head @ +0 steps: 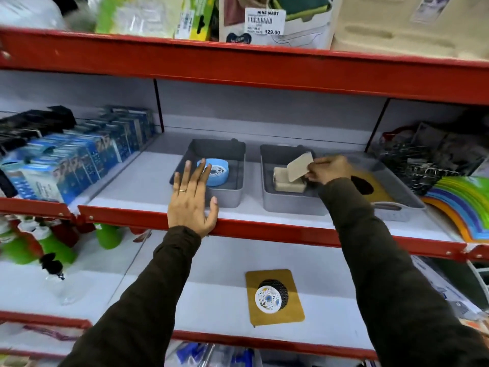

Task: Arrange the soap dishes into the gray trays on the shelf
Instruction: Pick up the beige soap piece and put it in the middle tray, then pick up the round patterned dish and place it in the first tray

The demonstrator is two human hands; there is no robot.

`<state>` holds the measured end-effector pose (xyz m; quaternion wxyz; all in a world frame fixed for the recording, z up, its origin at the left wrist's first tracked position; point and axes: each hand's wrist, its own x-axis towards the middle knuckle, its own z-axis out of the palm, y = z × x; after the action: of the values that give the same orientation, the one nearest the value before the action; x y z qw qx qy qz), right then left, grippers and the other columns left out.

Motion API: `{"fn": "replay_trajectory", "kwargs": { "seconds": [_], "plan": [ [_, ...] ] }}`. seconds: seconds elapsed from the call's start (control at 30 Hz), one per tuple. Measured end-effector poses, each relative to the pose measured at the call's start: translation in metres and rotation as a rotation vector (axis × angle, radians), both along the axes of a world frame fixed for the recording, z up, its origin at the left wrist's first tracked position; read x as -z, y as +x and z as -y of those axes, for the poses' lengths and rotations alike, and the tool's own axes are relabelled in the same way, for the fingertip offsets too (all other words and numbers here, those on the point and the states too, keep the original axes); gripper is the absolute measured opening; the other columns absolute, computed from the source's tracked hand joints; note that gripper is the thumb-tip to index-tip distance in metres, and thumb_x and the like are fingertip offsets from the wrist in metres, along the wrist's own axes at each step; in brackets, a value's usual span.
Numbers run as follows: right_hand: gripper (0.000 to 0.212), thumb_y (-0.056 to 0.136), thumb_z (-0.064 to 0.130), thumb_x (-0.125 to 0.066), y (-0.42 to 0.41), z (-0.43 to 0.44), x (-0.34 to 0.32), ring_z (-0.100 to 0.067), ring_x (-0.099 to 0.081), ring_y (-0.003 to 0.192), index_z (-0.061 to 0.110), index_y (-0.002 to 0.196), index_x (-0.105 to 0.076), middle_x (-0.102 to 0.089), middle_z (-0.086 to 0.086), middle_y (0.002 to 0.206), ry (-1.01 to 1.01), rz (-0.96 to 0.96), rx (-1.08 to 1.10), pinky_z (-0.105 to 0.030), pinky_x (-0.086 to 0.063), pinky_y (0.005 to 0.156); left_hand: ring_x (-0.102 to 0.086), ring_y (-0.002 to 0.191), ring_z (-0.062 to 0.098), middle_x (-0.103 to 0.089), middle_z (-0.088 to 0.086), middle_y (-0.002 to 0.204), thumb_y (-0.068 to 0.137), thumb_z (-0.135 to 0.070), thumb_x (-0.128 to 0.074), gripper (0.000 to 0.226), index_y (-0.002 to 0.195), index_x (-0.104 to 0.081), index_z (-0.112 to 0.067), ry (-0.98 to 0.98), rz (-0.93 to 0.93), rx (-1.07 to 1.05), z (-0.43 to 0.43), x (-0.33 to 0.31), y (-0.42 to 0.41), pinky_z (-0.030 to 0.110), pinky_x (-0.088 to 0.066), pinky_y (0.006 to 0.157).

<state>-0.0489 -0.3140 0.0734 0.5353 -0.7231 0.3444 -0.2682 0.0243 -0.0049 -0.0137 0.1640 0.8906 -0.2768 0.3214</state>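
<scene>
- Soap dishes, head view (the only view): a round blue soap dish (214, 172) lies in the left gray tray (232, 197), centre of frame. A beige soap dish (287, 180) sits in the middle gray tray (285, 203), just right of centre. A tan flat soap dish (275, 296) with a round patterned centre lies on the lower shelf (211, 300), lower centre of frame, well apart from the trays.
- Third gray tray (397, 207) at right holds another tan flat piece (375, 189) with a dark oval; partly hidden by the right sleeve, so its make is unclear.
- Right hand (326, 169): fingers pinched closed on a beige flat piece (300, 166), held tilted over the beige dish, its lower edge touching or very near the dish. Whether it is a lid or a second dish, cannot tell.
- Left hand (191, 200): open, fingers spread, holding nothing. It lies across the front left of the left tray, fingertips near the blue dish, heel near the red shelf edge (264, 229). Contact with the tray is likely but not certain.
- Step in hand, as judged: seating the beige piece into the middle tray while the left hand steadies its neighbour.
- Next move calls for: lowering the piece flat onto or beside the beige dish, then letting go without tipping it. After that, the tan dish on the lower shelf looks like the remaining item to lift into a tray.
</scene>
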Motion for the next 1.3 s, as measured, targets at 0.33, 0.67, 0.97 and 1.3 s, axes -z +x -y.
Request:
{"fn": "replay_trajectory", "kwargs": {
  "seconds": [0.33,0.67,0.97,1.3],
  "plan": [
    [0.039,0.078,0.027,-0.075,0.029,0.007,0.032,-0.035,-0.068,0.094,0.003,0.108,-0.066,-0.071,-0.019,0.105,-0.435,-0.366,-0.005,-0.047,-0.056,0.091,-0.016,0.152,0.030,-0.028,0.008,0.161,0.083,-0.043,-0.038,0.076,0.152,-0.031,-0.012,-0.001,-0.002,0.007,0.000,0.002,0.002,0.049,-0.015,0.124],
    [0.016,0.086,0.027,-0.065,-0.081,-0.085,0.025,-0.012,-0.062,0.068,0.012,0.081,-0.067,-0.067,-0.002,0.074,-0.574,0.252,-0.047,-0.022,-0.054,0.065,-0.014,0.152,0.029,-0.027,0.007,0.162,0.084,-0.039,-0.044,0.075,0.153,-0.029,-0.011,-0.006,0.029,0.003,0.001,0.006,0.003,0.045,-0.010,0.125],
    [0.031,0.083,0.036,-0.065,-0.119,-0.138,0.204,-0.013,-0.053,0.049,0.017,0.061,-0.053,-0.055,0.003,0.052,-0.396,-0.175,-0.274,-0.025,-0.043,0.054,-0.015,0.152,0.030,-0.027,0.005,0.162,0.087,-0.039,-0.042,0.073,0.153,-0.028,-0.012,0.001,0.074,-0.010,0.001,0.006,0.005,0.048,-0.009,0.125],
    [0.072,0.070,0.061,-0.068,-0.090,-0.106,0.301,-0.026,-0.047,0.123,0.024,0.128,-0.049,-0.051,-0.004,0.131,-0.371,-0.948,-0.353,-0.035,-0.047,0.097,-0.016,0.152,0.031,-0.027,0.005,0.161,0.088,-0.041,-0.039,0.073,0.153,-0.028,-0.012,0.012,0.096,-0.036,0.004,0.008,0.009,0.048,-0.008,0.125]
  ]
}}
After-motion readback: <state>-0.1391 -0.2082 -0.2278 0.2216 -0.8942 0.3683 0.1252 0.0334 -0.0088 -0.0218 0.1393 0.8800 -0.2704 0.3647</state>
